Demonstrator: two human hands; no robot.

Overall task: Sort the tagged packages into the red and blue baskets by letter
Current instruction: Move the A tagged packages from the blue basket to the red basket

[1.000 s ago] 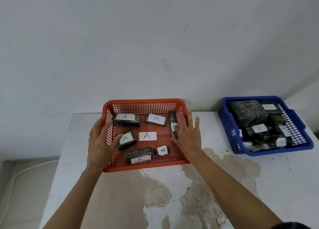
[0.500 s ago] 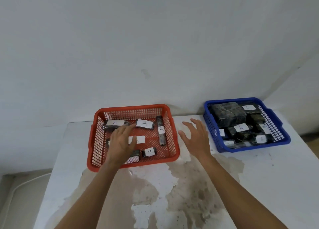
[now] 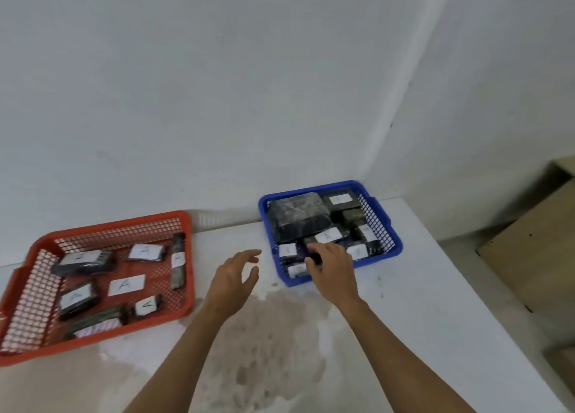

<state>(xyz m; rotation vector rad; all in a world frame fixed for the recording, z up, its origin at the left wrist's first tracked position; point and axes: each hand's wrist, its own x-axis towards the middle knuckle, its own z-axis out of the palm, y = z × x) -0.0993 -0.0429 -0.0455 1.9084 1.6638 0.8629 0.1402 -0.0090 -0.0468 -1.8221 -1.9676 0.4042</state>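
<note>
A white bench (image 3: 420, 288) with a smooth top, stained in mottled brownish patches toward the near middle, carries two rectangular plastic baskets with lattice walls. The red basket (image 3: 29, 291) sits at the left, shallow and wide, holding flat dark packages wrapped in glossy film, each with a white paper tag; the letter A reads clearly on the loose tag (image 3: 126, 285) lying on the mesh floor and on the package (image 3: 77, 299) near the front left. A long narrow package (image 3: 178, 260) stands along the basket's right wall. The blue basket (image 3: 381, 219) sits at the back right against the wall corner, packed fuller: a large bulky block (image 3: 297, 218) wrapped in wrinkled shiny black film fills its rear left, with smaller tagged packages crowded around it, one tag (image 3: 328, 236) showing an A. The right hand (image 3: 334, 271) reaches over the blue basket's near rim, fingers curled down onto a small dark package (image 3: 312, 252) at the front; whether it grips it cannot be told. The left hand (image 3: 231, 277) hovers released above the bench between the baskets, fingers spread loosely, holding nothing. A tan cardboard-like board (image 3: 535, 241) leans at the far right.
</note>
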